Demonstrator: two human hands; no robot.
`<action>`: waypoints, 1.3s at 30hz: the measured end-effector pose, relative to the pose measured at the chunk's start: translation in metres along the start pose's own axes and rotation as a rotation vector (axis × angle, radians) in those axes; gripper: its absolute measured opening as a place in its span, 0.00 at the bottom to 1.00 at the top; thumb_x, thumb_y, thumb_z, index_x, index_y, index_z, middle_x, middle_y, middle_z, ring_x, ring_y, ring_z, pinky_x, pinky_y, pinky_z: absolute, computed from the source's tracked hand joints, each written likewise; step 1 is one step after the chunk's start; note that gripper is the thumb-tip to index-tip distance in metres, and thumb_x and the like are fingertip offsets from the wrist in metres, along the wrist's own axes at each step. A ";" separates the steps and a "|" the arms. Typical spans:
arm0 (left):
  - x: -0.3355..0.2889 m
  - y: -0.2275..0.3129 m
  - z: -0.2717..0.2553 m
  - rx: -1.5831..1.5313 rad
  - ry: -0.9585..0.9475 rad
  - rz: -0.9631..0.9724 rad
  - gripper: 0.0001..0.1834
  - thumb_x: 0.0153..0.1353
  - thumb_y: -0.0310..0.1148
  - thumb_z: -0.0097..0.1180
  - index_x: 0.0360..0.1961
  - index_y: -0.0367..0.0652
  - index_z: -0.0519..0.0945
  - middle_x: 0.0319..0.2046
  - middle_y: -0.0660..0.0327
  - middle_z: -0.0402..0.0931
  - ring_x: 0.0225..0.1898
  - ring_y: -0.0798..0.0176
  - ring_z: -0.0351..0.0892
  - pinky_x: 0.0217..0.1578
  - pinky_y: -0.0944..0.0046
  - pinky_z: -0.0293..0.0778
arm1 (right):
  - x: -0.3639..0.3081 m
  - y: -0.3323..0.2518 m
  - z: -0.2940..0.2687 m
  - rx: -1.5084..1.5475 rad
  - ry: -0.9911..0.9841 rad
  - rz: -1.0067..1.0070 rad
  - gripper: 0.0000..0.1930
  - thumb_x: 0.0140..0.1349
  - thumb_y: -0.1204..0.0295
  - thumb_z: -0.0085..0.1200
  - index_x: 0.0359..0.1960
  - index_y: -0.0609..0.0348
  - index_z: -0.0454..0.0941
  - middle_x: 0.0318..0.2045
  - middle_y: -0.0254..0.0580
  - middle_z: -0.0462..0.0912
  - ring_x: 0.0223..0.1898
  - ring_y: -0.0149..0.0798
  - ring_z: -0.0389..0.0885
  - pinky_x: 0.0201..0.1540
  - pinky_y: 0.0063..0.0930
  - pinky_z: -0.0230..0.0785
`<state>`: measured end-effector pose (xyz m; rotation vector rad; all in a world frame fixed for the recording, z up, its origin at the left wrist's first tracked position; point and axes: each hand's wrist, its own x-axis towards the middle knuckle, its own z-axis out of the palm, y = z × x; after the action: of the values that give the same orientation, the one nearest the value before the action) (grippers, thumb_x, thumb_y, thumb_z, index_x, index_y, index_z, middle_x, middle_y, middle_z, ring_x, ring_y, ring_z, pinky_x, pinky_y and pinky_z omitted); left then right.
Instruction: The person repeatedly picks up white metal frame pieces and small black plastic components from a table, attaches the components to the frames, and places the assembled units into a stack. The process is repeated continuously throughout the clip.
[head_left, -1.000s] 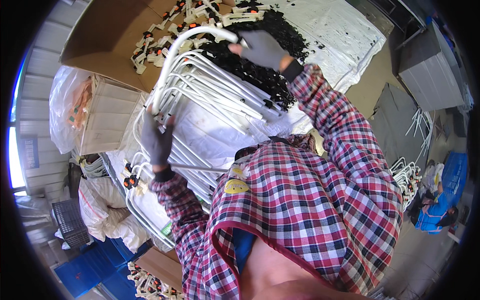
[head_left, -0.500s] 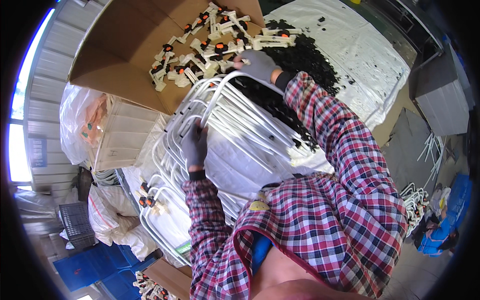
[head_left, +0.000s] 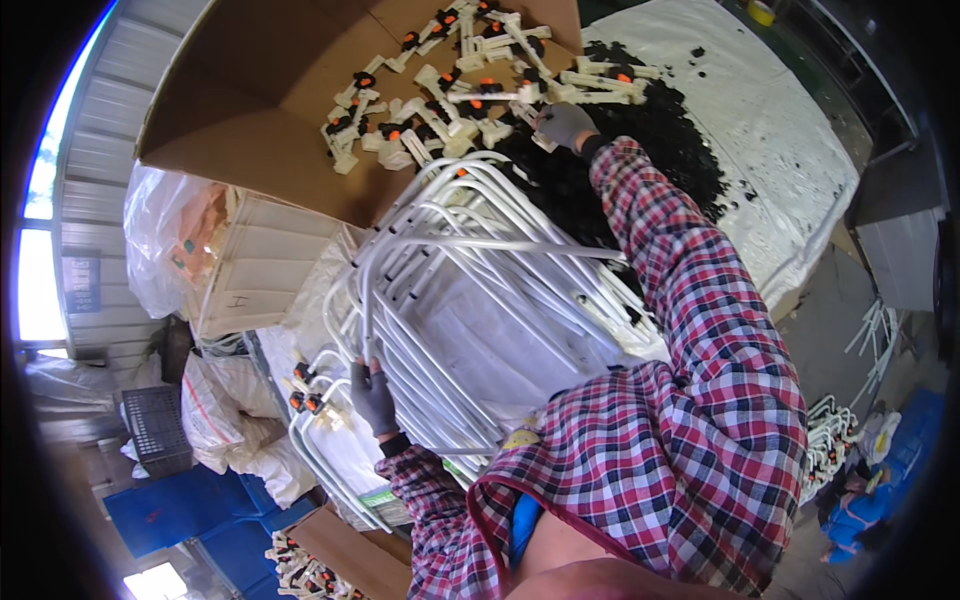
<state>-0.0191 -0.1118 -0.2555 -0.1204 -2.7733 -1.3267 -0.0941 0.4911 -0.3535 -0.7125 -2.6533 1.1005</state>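
Observation:
My left hand (head_left: 374, 398), in a dark grey glove, is closed around the lower end of a bent white tube (head_left: 470, 244). That tube rises from the hand, bends, and runs right across the stack. Below it lie many similar white bent tubes (head_left: 450, 345) in a layered pile. At the far side, my gloved right hand (head_left: 566, 125) has its fingers bent onto a cream plastic fitting (head_left: 527, 114); its fingertips are partly hidden. Around it are more cream fittings (head_left: 455, 128) with black and orange parts, some inside the large cardboard box (head_left: 270, 110).
A heap of small black pieces (head_left: 670, 150) covers part of a white sheet (head_left: 770, 110) at the far right. Bent tubes with fittings (head_left: 312, 402) stand left of my left hand. White sacks (head_left: 225, 410) and a dark crate (head_left: 155, 430) are farther left. A smaller box (head_left: 350, 545) sits at the lower left.
My left hand has moved down and left, and the tube it holds now lies across the pile. My right hand has shifted away from the tubes, right among the fittings. The view has shifted slightly.

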 end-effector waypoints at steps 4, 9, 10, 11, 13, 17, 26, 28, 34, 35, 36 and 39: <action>0.005 -0.012 -0.008 -0.022 -0.040 0.052 0.16 0.69 0.40 0.56 0.47 0.36 0.79 0.25 0.68 0.72 0.27 0.75 0.66 0.29 0.72 0.65 | -0.118 0.045 -0.063 0.826 -0.102 0.042 0.18 0.64 0.54 0.58 0.32 0.56 0.86 0.26 0.28 0.82 0.27 0.26 0.74 0.34 0.23 0.66; -0.019 0.014 -0.016 -0.049 0.032 0.144 0.17 0.69 0.40 0.57 0.45 0.34 0.79 0.27 0.68 0.75 0.26 0.75 0.67 0.29 0.72 0.65 | -0.325 0.105 -0.105 1.054 0.167 0.204 0.17 0.66 0.54 0.57 0.32 0.56 0.83 0.29 0.28 0.81 0.32 0.24 0.76 0.37 0.23 0.67; -0.042 0.029 -0.028 -0.006 0.053 0.160 0.18 0.69 0.40 0.57 0.46 0.33 0.79 0.28 0.68 0.76 0.26 0.76 0.68 0.29 0.73 0.66 | -0.373 0.126 -0.108 1.059 0.180 0.226 0.17 0.66 0.54 0.57 0.31 0.56 0.83 0.28 0.28 0.81 0.31 0.24 0.76 0.36 0.22 0.67; -0.050 0.030 -0.033 -0.033 0.075 0.178 0.17 0.69 0.40 0.57 0.46 0.33 0.79 0.28 0.69 0.76 0.26 0.76 0.68 0.29 0.73 0.66 | -0.401 0.134 -0.107 1.068 0.179 0.252 0.17 0.66 0.55 0.58 0.31 0.57 0.83 0.27 0.28 0.81 0.30 0.24 0.76 0.36 0.22 0.67; -0.046 0.032 -0.034 -0.090 0.077 0.217 0.17 0.69 0.39 0.57 0.46 0.34 0.79 0.29 0.69 0.77 0.26 0.76 0.68 0.29 0.74 0.66 | -0.434 0.157 -0.088 1.086 0.258 0.332 0.18 0.63 0.54 0.61 0.28 0.58 0.83 0.24 0.29 0.81 0.27 0.25 0.76 0.33 0.22 0.67; -0.036 0.081 -0.012 0.008 0.062 0.363 0.15 0.70 0.42 0.54 0.37 0.40 0.78 0.19 0.69 0.67 0.23 0.75 0.64 0.25 0.70 0.62 | -0.437 0.185 -0.058 0.288 0.246 0.576 0.25 0.48 0.45 0.70 0.26 0.56 0.83 0.25 0.40 0.82 0.30 0.36 0.81 0.38 0.31 0.72; -0.049 0.109 -0.013 0.063 0.068 0.461 0.17 0.69 0.42 0.55 0.45 0.36 0.78 0.22 0.67 0.72 0.24 0.73 0.66 0.26 0.69 0.64 | -0.376 0.164 -0.054 0.204 0.467 0.721 0.23 0.48 0.58 0.69 0.42 0.58 0.79 0.39 0.45 0.84 0.38 0.45 0.84 0.45 0.39 0.76; -0.049 0.107 -0.016 0.028 0.062 0.420 0.17 0.69 0.42 0.54 0.45 0.36 0.78 0.22 0.68 0.71 0.24 0.73 0.66 0.26 0.69 0.63 | -0.376 0.176 -0.040 0.945 0.402 0.431 0.14 0.57 0.69 0.61 0.43 0.60 0.78 0.36 0.41 0.84 0.37 0.38 0.84 0.43 0.32 0.77; -0.042 0.098 -0.019 0.052 0.055 0.403 0.17 0.70 0.42 0.52 0.45 0.37 0.78 0.20 0.68 0.68 0.24 0.73 0.65 0.27 0.69 0.63 | -0.394 0.119 -0.038 1.383 0.045 0.255 0.15 0.67 0.77 0.45 0.55 0.64 0.72 0.48 0.48 0.83 0.46 0.37 0.83 0.51 0.33 0.77; -0.040 0.097 -0.018 0.045 0.045 0.403 0.17 0.70 0.42 0.52 0.45 0.37 0.78 0.20 0.68 0.68 0.24 0.72 0.65 0.27 0.69 0.63 | -0.396 0.106 -0.038 1.371 0.086 0.244 0.14 0.67 0.74 0.48 0.53 0.63 0.72 0.43 0.44 0.83 0.41 0.35 0.82 0.47 0.29 0.76; -0.039 0.096 -0.016 0.036 0.044 0.392 0.17 0.70 0.42 0.52 0.46 0.37 0.78 0.21 0.68 0.68 0.24 0.73 0.65 0.28 0.70 0.63 | -0.388 0.120 -0.025 1.212 0.092 0.196 0.14 0.67 0.72 0.50 0.53 0.62 0.72 0.40 0.41 0.82 0.39 0.33 0.80 0.44 0.27 0.74; -0.037 0.100 -0.009 -0.005 0.013 0.374 0.17 0.70 0.41 0.52 0.48 0.37 0.79 0.22 0.68 0.69 0.25 0.73 0.65 0.28 0.71 0.63 | -0.375 0.135 -0.015 0.854 0.164 0.114 0.14 0.66 0.68 0.53 0.50 0.60 0.73 0.35 0.33 0.78 0.35 0.28 0.76 0.39 0.24 0.70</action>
<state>0.0277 -0.0576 -0.1765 -0.5943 -2.5656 -1.2281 0.2850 0.3972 -0.4319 -0.7096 -1.7448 1.8974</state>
